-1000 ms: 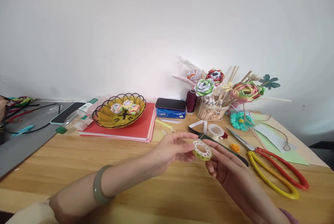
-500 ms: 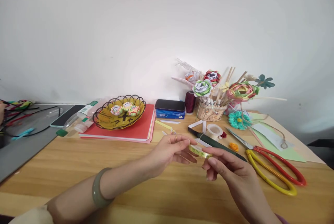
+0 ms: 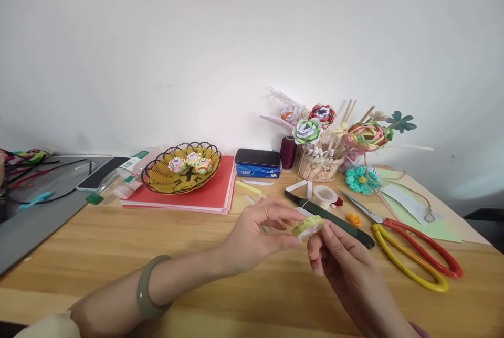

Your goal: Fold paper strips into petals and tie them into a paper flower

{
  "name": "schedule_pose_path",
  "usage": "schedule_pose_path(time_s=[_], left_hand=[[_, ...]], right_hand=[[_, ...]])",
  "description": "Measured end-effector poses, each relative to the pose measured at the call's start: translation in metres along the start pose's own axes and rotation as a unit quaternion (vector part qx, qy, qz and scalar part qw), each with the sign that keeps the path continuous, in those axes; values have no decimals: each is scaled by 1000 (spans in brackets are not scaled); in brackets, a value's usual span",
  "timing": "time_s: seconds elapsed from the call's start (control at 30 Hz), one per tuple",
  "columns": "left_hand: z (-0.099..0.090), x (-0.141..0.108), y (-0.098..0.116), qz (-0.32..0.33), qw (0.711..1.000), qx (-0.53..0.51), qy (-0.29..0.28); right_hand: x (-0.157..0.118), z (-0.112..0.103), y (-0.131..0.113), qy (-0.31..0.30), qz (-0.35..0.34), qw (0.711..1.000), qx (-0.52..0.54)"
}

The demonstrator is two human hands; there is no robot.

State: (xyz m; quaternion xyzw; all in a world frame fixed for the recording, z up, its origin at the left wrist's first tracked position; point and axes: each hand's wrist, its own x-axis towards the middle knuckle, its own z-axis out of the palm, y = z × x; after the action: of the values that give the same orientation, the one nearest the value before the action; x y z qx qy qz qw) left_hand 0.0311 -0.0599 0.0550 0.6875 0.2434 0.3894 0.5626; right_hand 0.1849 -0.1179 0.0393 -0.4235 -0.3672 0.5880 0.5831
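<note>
Since the earlier picture, the yellow tape roll (image 3: 307, 224) has been tipping its white middle downward. Over the wooden table (image 3: 118, 254), the left hand (image 3: 250, 237), half open, is loosely holding one edge; the right hand (image 3: 350, 260) is pinching the other. They are seemingly turning it, and the next move is probably needing a gentle hold. Scissors (image 3: 389, 223) (big ones!) are lying to the right; a white wall (image 3: 157, 39) is standing behind.
</note>
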Motion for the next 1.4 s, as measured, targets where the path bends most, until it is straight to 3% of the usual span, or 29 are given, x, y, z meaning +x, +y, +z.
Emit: schedule_pose_path(time_s=[0.23,0.47,0.73,0.93,1.17,1.4], left_hand=[[0,-4,2,30,998,50,1],[-3,-5,1,25,1000,11,0],[-5,-3,1,-13,1000,-20,9],[-4,-1,-1,-24,999,-31,5],[-1,-2,-1,-31,999,-30,14],[-2,-5,3,0,999,35,-2]], right_hand=[[-1,1,6,-34,12,999,12],[-5,-4,-3,68,-89,984,-137],[-10,1,-18,23,-97,973,-210],[-11,4,-19,18,-67,976,-208],[-10,7,-17,3,53,993,-110],[-8,6,-13,-29,63,993,-92]])
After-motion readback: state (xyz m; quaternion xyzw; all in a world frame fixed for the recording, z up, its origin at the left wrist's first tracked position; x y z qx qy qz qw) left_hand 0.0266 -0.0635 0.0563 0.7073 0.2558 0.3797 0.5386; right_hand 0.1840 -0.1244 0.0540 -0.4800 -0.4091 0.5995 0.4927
